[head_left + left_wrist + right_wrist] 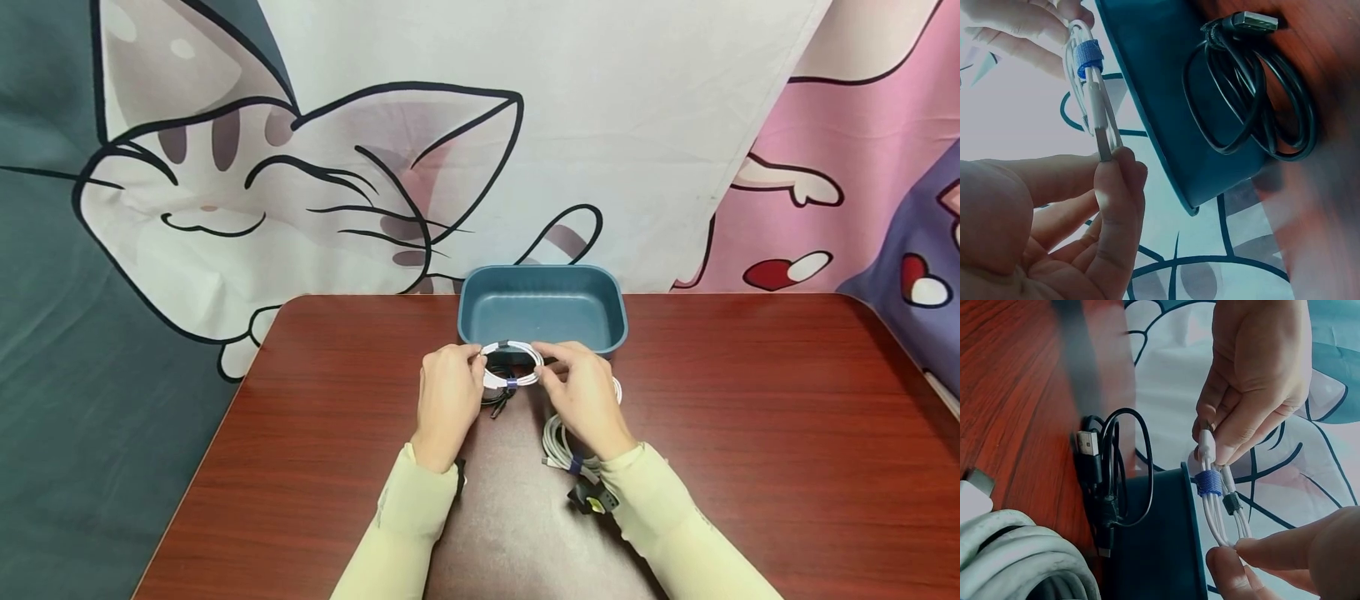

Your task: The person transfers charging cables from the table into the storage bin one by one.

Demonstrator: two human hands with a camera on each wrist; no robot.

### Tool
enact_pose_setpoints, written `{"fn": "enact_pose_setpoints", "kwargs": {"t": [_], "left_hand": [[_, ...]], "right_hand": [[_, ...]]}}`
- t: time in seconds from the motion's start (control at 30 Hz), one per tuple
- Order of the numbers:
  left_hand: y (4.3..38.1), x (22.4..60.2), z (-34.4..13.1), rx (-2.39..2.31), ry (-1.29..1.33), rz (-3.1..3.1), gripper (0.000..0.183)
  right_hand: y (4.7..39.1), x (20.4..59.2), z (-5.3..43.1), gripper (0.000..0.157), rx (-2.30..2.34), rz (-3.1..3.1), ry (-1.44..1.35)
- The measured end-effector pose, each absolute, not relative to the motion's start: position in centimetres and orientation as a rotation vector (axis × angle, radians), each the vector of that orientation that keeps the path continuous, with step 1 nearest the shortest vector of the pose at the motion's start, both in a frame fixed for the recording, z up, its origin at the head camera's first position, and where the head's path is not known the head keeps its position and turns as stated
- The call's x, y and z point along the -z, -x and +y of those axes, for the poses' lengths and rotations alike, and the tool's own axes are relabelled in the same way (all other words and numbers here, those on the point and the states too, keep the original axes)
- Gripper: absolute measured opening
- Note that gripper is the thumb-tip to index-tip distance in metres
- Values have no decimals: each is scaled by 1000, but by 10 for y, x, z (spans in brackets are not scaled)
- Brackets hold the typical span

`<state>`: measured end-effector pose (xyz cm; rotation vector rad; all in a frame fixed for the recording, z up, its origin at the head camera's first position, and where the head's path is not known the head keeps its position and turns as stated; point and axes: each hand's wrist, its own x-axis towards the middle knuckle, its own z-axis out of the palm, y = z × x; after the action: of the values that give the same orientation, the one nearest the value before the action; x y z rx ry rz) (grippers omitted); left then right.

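A coiled white USB cable point(529, 379) is held up between both hands, just in front of the blue bin. My left hand point(450, 400) pinches its connector end between thumb and fingers, and my right hand point(588, 400) pinches the opposite side of the loop. A blue strap point(1208, 482) and a dark strap point(1232, 503) bind the coil. Below it, a coiled black USB cable point(1257, 94) lies on the table by the bin. Partly under my right wrist sits a thick grey-white coiled cable point(557, 442) with a blue tie.
The blue bin point(540, 275) stands at the table's far edge. A small black object with a yellow-green patch point(594, 498) is at the right wrist. The brown wooden table point(300, 467) meets a printed cat curtain point(637, 125) at the back.
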<state>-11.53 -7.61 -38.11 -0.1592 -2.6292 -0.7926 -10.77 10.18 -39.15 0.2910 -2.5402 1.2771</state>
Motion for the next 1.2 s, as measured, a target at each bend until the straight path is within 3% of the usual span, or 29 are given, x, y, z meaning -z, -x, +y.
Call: {"fn": "enact_pose_setpoints", "kwargs": {"t": [1.2], "left_hand": [[152,373,-69,807,180,-2622,17]], "right_hand": [[139,381,100,40,-1148,-2609,-316]]}}
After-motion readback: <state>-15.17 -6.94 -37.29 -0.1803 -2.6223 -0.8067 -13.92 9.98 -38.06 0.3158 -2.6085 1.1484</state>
